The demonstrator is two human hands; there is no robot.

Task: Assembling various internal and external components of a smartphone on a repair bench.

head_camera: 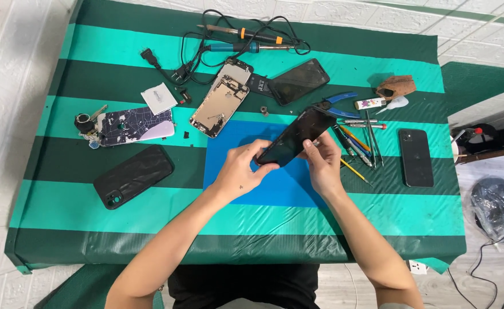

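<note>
Both of my hands hold a black phone (295,136) tilted above the blue mat (275,189). My left hand (241,169) grips its lower left end with fingers curled around the edge. Along the phone's right side sits my right hand (323,162), thumb pressed on the edge. An opened phone body (220,105) with exposed insides lies just beyond the mat to the left.
Green striped table cover (92,212). Black phone case (133,175) and patterned case (136,125) at left. Two soldering irons (246,40) with cables at the back. Dark screen panel (297,81). Tweezers and screwdrivers (359,143), blue pliers (337,106), another black phone (416,157) at right.
</note>
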